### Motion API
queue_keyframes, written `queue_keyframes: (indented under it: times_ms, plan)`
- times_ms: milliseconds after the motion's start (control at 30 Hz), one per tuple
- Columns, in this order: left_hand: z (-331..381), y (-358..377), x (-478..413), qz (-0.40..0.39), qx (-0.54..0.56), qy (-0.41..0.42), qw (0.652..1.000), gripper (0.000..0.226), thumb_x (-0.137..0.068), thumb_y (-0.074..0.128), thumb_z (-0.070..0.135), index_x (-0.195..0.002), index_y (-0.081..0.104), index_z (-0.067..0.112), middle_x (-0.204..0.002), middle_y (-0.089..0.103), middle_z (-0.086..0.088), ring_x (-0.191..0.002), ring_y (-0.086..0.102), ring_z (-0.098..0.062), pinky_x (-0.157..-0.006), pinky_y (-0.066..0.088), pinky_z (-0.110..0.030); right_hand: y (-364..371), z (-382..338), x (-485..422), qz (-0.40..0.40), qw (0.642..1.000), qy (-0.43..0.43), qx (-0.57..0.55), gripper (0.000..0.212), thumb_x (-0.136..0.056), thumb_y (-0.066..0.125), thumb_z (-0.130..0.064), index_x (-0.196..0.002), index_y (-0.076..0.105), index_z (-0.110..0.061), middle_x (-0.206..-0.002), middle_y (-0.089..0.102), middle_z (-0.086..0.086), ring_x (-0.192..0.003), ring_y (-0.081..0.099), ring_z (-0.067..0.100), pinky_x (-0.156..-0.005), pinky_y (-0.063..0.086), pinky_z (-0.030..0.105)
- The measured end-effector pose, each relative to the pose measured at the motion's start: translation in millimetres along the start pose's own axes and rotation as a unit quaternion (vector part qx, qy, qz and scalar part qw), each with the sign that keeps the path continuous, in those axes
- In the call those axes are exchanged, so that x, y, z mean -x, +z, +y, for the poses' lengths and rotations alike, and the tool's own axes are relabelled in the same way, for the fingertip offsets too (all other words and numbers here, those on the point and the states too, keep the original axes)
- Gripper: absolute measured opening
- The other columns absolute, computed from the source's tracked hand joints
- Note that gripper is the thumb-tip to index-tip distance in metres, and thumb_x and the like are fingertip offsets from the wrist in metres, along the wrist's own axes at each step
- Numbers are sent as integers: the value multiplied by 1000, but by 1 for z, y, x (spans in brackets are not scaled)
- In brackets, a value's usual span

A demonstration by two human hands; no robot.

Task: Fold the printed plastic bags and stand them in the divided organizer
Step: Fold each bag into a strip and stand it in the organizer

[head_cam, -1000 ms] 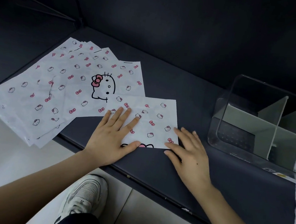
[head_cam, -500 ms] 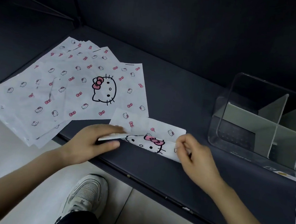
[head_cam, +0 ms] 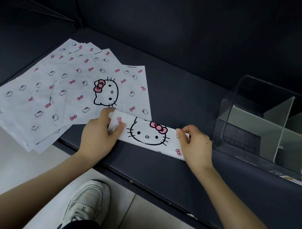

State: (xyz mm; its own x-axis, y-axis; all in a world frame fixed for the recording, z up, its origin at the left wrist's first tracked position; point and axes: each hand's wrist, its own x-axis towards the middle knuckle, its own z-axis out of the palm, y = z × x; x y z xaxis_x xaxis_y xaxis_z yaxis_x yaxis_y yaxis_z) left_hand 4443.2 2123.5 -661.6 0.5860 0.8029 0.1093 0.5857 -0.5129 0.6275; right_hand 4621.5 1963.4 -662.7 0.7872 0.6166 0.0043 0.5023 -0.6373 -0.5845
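A dark grey, matte bench [head_cam: 176,91] fills most of the view, set into a corner between dark walls [head_cam: 174,15] at the rear and at the left. Its front edge runs diagonally from mid-left to lower right. Below that edge lies a pale tiled floor [head_cam: 3,164], on which a white mesh sports shoe [head_cam: 88,200] is visible beneath a dark trouser cuff.

A fanned stack of flat white plastic bags printed with small pink bows and cat faces [head_cam: 60,94] occupies the left part of the bench; its near-left corner overhangs the bench edge. The top bag shows one large cat face, turned sideways.

A clear plastic divided organizer with grey partition panels [head_cam: 274,126] stands at the right of the bench, well apart from the stack. The nearest compartments appear unoccupied; white printed material shows at the organizer's far right edge and hangs down at the frame's right border, but its compartment cannot be determined.

A folded white bag strip bearing a large cat face with a pink bow [head_cam: 148,134] lies on the bench between the stack and the organizer, its left end overlapping the stack's near corner. The left hand [head_cam: 100,135] pinches the strip's left end between thumb and fingers. The right hand [head_cam: 195,146] pinches the right end in the same manner.
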Motion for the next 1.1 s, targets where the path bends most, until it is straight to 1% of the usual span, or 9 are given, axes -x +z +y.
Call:
queue_keyframes:
  times_ms: [67,133,233,333,533,800,933,1033,1100]
  plan:
    - [1,1,0,17,-28,38,999,44,-89,60,30,-122,52,1,-52,33,12,-48,40,-14,-61,36,-30,2,1,1,16,1000,-12,6,20,-93,59,-25,-88,63,-6,-72,65,5,-69,60,25,-65,42,32]
    - [-2,3,-1,40,-118,81,989,45,-85,54,32,-120,56,4,-60,47,4,-59,52,-26,-75,39,-39,4,2,2,30,999,-22,6,18,-92,60,-23,-85,63,-6,-73,66,6,-68,61,26,-62,37,29]
    - [-4,9,-3,71,-220,181,956,36,-88,50,27,-115,65,9,-103,62,-18,-94,57,-38,-95,33,-48,6,3,1,40,999,-29,13,18,-92,61,-21,-84,63,-5,-72,66,6,-66,60,26,-61,34,27]
    - [-1,17,1,-10,-192,266,944,39,-96,41,26,-121,64,8,-132,55,-20,-123,49,-40,-112,25,-46,6,4,0,39,999,-32,15,18,-92,60,-20,-85,62,-4,-73,67,7,-67,61,27,-61,36,28]
    - [0,32,2,-137,-203,210,947,63,-103,7,45,-143,43,11,-149,38,-16,-140,30,-34,-115,12,-42,5,4,-2,24,999,-35,26,19,-94,57,-21,-88,62,-3,-74,66,8,-70,62,29,-62,38,29]
    - [-1,36,2,-160,-235,186,941,77,-93,2,67,-151,23,22,-159,16,-7,-147,11,-23,-117,0,-44,3,0,-3,17,998,-48,48,20,-96,54,-19,-89,59,-1,-74,65,14,-69,60,34,-62,37,32]
    - [0,35,3,-155,-247,171,941,79,-84,-10,74,-150,2,32,-159,-2,0,-147,-7,-16,-117,-11,-42,6,-1,-3,-8,996,-39,79,18,-96,53,-17,-89,57,-1,-72,64,14,-67,60,35,-60,38,33]
    - [1,35,2,-156,-250,160,942,76,-82,-5,75,-147,-5,37,-159,-8,3,-146,-13,-13,-116,-14,-42,6,-7,0,68,978,-96,175,11,-77,70,0,-81,59,-2,-67,62,13,-55,57,32,-50,39,31]
    - [1,36,2,-152,-247,161,943,74,-83,4,73,-147,-1,36,-159,-4,2,-146,-10,-13,-116,-13,-43,11,-15,6,116,951,-154,241,25,-67,73,0,-91,68,-5,-88,69,13,-73,63,33,-63,50,37]
